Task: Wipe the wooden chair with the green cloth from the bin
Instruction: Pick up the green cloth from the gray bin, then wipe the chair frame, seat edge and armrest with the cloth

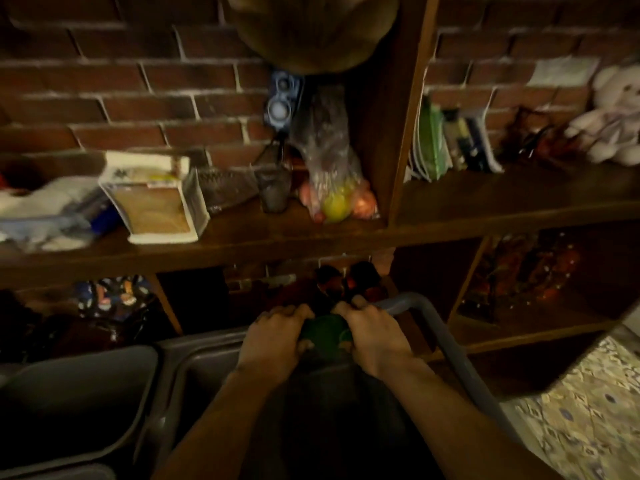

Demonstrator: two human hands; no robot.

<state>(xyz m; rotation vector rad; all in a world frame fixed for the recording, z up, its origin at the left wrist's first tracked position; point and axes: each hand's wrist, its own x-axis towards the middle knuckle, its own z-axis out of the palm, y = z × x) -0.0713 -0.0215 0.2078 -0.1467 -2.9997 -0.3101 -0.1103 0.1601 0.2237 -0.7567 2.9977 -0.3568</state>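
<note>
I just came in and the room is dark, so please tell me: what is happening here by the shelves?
A person holds a green cloth in both hands, left hand and right hand, above a grey bin in front of a wooden shelf. The cloth looks bunched between the hands. No chair is in view, so wiping has not begun.

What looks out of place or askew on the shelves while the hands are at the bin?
Nothing looks spilled or broken. The white box on the shelf sits tilted, and the bag of fruit leans against the divider. Both hands, left and right, hold the green cloth over the bin.
</note>
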